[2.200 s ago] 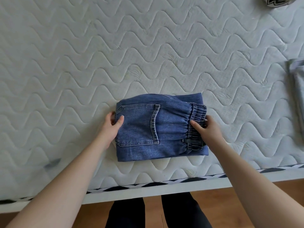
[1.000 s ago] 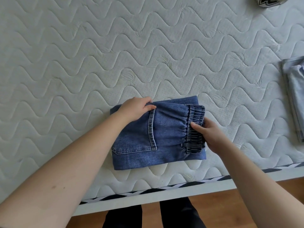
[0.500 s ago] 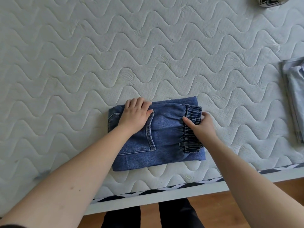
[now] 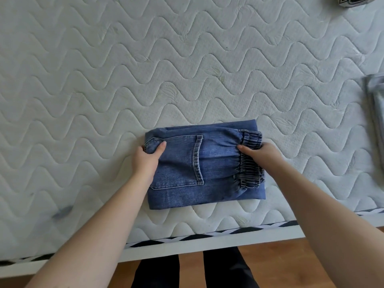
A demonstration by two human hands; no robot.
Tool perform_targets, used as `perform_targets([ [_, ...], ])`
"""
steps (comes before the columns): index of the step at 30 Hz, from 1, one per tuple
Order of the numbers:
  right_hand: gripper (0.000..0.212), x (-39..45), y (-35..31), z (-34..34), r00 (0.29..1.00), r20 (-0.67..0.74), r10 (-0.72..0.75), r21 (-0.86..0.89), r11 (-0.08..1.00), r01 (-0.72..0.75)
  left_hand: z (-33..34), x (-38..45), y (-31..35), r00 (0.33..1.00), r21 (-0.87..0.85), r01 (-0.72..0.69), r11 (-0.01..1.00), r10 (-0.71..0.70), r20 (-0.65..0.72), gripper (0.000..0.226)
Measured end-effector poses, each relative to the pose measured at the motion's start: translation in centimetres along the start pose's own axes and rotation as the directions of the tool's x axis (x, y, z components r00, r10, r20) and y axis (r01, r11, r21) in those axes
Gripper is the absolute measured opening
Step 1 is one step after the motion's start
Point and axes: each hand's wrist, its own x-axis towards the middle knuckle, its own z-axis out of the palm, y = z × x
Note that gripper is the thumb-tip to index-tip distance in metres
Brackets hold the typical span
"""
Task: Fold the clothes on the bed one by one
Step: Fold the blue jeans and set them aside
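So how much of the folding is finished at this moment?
The jeans already lie folded in a compact block. The left hand and right hand grip its two ends. A grey garment at the right edge looks folded; what remains is out of view.

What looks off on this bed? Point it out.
Little stands out. A small grey smudge marks the white mattress left of the folded jeans, which lie neat and square.
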Motion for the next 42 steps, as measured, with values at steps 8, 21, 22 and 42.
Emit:
perform_targets([
  [8,0.072,-1.9,0.0,-0.2,0.99,0.067,-0.121,0.028,0.992,0.119,-4.2,-0.3,-1.9,0.866,0.056,0.108,0.993,-0.122,0.485,0.062],
  [21,0.036,-9.9,-0.4,-2.0,0.954,-0.089,-0.287,0.269,0.915,0.3,-6.7,-7.0,0.7,0.936,-0.154,-0.107,0.982,0.151,0.318,0.033],
  [22,0.035,-11.4,-0.7,-2.8,0.954,-0.102,-0.281,0.3,0.906,0.299,-7.8,-8.1,1.8,0.932,-0.146,-0.146,0.978,0.186,0.311,0.034],
  [42,0.047,-34.9,-0.3,-18.6,0.933,-0.078,-0.352,0.756,0.589,0.285,-16.8,-32.7,13.3,0.8,-0.353,-0.272,0.895,0.415,0.434,0.053],
])
